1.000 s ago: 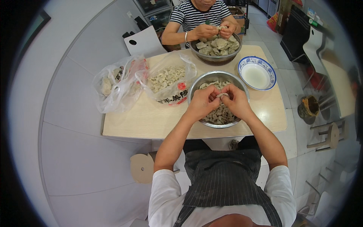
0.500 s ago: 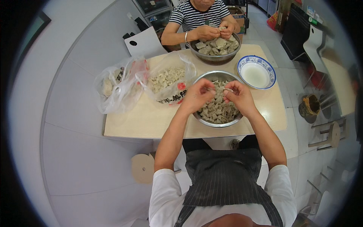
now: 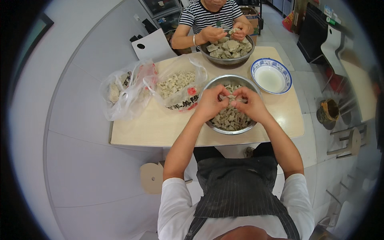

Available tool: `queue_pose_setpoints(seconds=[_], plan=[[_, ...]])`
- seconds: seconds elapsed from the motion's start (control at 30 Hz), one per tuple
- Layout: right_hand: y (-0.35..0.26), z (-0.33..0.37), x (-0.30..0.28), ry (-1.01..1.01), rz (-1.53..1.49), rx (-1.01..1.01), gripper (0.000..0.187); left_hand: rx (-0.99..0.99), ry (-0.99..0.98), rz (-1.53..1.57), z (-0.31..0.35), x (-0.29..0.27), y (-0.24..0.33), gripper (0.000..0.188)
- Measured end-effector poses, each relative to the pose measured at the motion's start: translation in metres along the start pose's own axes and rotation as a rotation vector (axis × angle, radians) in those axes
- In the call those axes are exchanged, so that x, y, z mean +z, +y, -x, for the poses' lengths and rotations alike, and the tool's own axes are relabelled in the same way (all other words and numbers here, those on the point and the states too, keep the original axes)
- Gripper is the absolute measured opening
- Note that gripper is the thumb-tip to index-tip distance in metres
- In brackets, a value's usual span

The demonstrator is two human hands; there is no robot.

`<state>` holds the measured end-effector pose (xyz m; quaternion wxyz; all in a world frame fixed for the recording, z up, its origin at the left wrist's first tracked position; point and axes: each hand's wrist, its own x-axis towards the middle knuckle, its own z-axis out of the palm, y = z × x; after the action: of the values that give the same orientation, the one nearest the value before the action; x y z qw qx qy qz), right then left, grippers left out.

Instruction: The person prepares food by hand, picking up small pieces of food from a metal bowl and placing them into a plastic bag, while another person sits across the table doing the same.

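Observation:
Over a steel bowl (image 3: pixel 259 91) at the table's near side, my left hand (image 3: pixel 212 103) and my right hand (image 3: pixel 252 105) pinch a small grey-beige piece of bread (image 3: pixel 231 98) between their fingertips. The fingers hide most of it. Many small torn bits (image 3: pixel 231 118) of the same stuff fill the bowl below. Across the table, a person's hands (image 3: pixel 212 34) work at a pale piece above a second steel bowl (image 3: pixel 226 61), which holds larger broken chunks (image 3: pixel 230 47).
A blue-and-white dish (image 3: pixel 289 78) with cloudy whitish liquid stands right of my bowl. Left of it, an open plastic bag (image 3: pixel 196 66) holds small pale pieces, beside another knotted bag (image 3: pixel 127 100). Everything rests on a pale wooden table (image 3: pixel 144 132). A round stool (image 3: pixel 150 180) stands below.
My hands have come closer together, fingertips now meeting at the piece. The other person's hands have spread apart a little above the far bowl.

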<state>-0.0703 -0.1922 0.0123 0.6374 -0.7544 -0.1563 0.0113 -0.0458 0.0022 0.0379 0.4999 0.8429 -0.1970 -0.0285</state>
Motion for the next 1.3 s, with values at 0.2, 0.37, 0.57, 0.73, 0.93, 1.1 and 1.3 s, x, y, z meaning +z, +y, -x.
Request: queue_pose_setpoints(seconds=[0.2, 0.37, 0.57, 0.73, 0.93, 1.1, 1.3], plan=[[0.001, -0.007, -0.001, 0.117, 0.292, -0.152, 0.015, 0.068, 0.081, -0.043, 0.013, 0.005, 0.019, 0.016], [-0.004, -0.004, -0.005, 0.056, -0.066, 0.119, 0.014, 0.036, 0.116, -0.041, 0.015, -0.007, 0.036, 0.017], [-0.017, -0.009, -0.003, -0.039, 0.193, -0.057, 0.016, 0.141, 0.112, -0.125, 0.009, 0.002, 0.020, 0.016], [0.006, -0.020, 0.002, 0.339, 0.488, -0.202, 0.013, 0.100, 0.065, 0.012, 0.021, 0.005, 0.028, 0.014], [0.004, -0.013, -0.009, -0.044, -0.204, 0.157, 0.020, 0.365, 0.144, -0.181, 0.007, -0.003, 0.007, 0.021], [-0.008, -0.009, -0.003, -0.020, -0.256, 0.106, 0.018, 0.101, 0.019, 0.011, 0.002, 0.002, 0.013, 0.024], [-0.013, -0.012, -0.009, -0.097, -0.188, 0.171, 0.011, 0.062, 0.012, 0.039, -0.002, -0.001, 0.012, 0.016]])
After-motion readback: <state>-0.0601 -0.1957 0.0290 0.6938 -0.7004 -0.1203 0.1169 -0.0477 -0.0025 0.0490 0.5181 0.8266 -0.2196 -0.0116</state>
